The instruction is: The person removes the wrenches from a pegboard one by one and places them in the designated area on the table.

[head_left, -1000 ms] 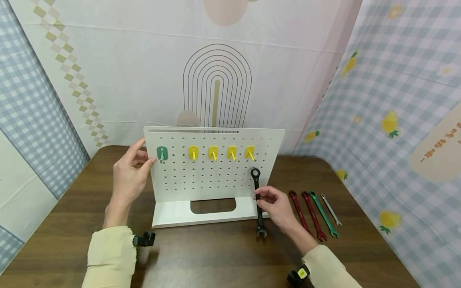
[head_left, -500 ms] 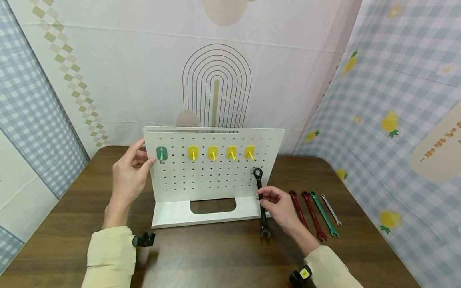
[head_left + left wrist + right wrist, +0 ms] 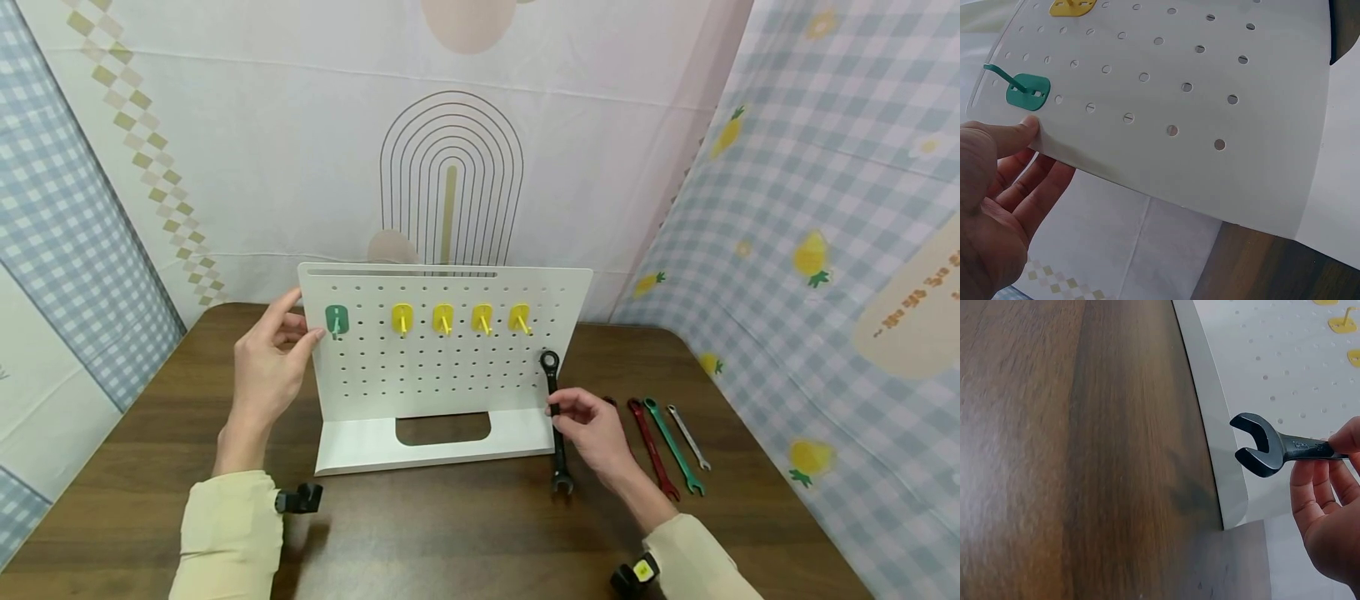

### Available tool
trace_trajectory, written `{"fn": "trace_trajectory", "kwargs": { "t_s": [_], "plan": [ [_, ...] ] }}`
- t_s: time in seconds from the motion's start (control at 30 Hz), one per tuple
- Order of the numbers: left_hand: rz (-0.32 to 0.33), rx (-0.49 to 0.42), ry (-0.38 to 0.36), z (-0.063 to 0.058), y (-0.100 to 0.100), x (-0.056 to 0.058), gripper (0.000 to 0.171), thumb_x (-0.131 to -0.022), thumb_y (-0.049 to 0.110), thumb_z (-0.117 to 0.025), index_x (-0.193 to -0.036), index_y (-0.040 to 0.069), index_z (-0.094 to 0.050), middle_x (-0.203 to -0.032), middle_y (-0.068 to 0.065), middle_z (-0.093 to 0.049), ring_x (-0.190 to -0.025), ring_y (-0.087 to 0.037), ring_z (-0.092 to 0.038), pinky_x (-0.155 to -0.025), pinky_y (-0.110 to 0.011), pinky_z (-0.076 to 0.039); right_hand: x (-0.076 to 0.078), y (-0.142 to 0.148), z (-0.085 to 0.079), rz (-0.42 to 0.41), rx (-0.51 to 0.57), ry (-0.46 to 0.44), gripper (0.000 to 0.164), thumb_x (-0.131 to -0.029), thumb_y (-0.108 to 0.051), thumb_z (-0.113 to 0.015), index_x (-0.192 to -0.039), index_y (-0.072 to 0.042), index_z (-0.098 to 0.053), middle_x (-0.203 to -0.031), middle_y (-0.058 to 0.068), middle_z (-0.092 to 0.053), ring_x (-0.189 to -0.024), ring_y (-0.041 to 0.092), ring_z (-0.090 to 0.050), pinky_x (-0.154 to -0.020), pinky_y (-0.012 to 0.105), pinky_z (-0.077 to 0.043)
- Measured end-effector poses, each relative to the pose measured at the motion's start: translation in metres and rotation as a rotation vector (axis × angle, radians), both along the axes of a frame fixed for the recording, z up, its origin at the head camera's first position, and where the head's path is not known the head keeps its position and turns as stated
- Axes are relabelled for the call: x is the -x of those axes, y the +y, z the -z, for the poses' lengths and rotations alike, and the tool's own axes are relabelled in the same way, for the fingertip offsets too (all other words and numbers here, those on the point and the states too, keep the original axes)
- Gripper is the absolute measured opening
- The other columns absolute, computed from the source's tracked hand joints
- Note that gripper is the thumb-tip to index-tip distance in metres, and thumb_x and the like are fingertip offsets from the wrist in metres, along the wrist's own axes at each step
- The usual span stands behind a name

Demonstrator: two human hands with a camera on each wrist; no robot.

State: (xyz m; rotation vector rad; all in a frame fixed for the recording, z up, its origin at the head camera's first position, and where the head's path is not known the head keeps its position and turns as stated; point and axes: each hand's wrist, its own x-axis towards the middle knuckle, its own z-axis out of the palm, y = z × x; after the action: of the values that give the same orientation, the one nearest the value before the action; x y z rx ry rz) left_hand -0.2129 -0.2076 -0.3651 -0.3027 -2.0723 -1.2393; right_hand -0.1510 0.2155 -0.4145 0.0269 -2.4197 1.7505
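A white pegboard (image 3: 442, 367) stands upright on the table, carrying one green hook (image 3: 337, 320) at its left and several yellow hooks (image 3: 443, 320) in a row. My left hand (image 3: 266, 362) pinches the board's left edge, thumb in front and fingers behind, just below the green hook in the left wrist view. With my right hand (image 3: 592, 429) I pinch a black combination wrench (image 3: 558, 450) around its shaft. The wrench hangs nearly vertical at the board's right edge, ring end up. Its open end (image 3: 1260, 445) shows in the right wrist view, over the board's base.
To the right of my hand lie a red wrench (image 3: 652, 446), a green wrench (image 3: 675, 446) and a small silver wrench (image 3: 690, 437). Another wrench beside them is mostly hidden by my hand. Patterned cloth (image 3: 450, 167) hangs behind the wooden table (image 3: 450, 533).
My right hand has shifted a little to the right with the black wrench, now covering most of the leftmost red wrench. The left hand and the pegboard have stayed put.
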Motion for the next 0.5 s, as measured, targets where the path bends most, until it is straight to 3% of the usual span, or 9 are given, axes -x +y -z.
{"fn": "trace_trajectory", "kwargs": {
  "t_s": [0.23, 0.5],
  "plan": [
    [0.000, 0.001, 0.000, 0.0005, -0.0005, 0.0003, 0.061, -0.091, -0.008, -0.077, -0.147, 0.010, -0.062, -0.096, -0.021, -0.071, -0.079, 0.017, -0.055, -0.073, 0.000, -0.043, -0.0013, 0.0065, 0.0020, 0.023, -0.006, -0.027, 0.024, -0.092, 0.012, -0.067, -0.115, 0.006, -0.072, -0.108, 0.024, -0.070, -0.086, 0.010, -0.063, -0.071, 0.025, -0.056],
    [-0.004, 0.005, -0.009, 0.0002, -0.0002, -0.0004, 0.062, -0.091, -0.008, -0.077, -0.148, 0.011, -0.062, -0.096, -0.021, -0.071, -0.079, 0.017, -0.055, -0.072, -0.001, -0.043, -0.0023, 0.0109, 0.0034, 0.027, 0.009, -0.033, 0.027, -0.092, 0.013, -0.065, -0.119, 0.011, -0.069, -0.110, 0.028, -0.069, -0.090, 0.015, -0.066, -0.073, 0.021, -0.055]
  ]
}}
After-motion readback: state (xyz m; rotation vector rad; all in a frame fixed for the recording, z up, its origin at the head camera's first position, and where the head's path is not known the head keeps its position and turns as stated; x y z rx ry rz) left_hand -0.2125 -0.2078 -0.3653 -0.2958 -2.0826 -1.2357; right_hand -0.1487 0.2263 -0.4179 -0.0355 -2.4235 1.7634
